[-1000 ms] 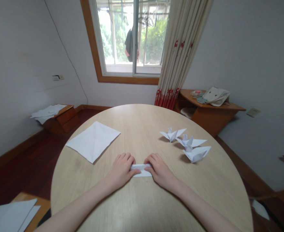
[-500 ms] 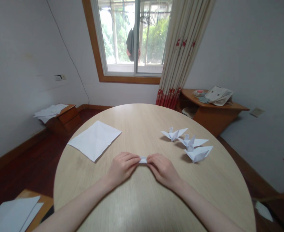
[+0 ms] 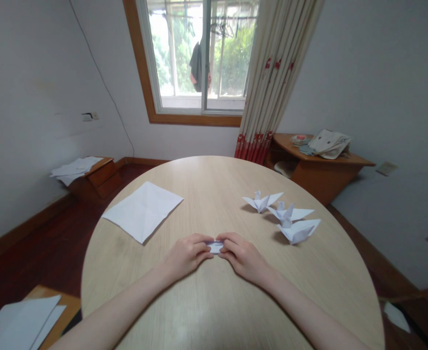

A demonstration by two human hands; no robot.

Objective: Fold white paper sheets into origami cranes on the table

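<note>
A small piece of folded white paper [image 3: 215, 247] lies at the middle of the round table, pinched between both hands. My left hand [image 3: 189, 253] grips its left end, fingers curled over the far edge and thumb at the near side. On the other end, my right hand [image 3: 243, 253] holds it the same way. Both hands hide most of the paper; only a short strip shows between the fingertips. To the right stand three white origami cranes, the nearest crane [image 3: 298, 231] closest to my right hand. A creased white paper sheet [image 3: 144, 212] lies flat at the left.
The round wooden table [image 3: 214, 311] fills the foreground. Beyond it are a window [image 3: 203, 58], a curtain [image 3: 272, 73] and a corner desk [image 3: 309, 175] bearing a cloth bag [image 3: 329, 144]. More paper sheets [image 3: 15, 323] lie at lower left, and papers [image 3: 77, 167] on a low cabinet.
Both hands have shifted slightly toward me and their thumbs have spread away from the fingers. More of the folded paper shows between them, with layers visible. The cranes and sheet stay put.
</note>
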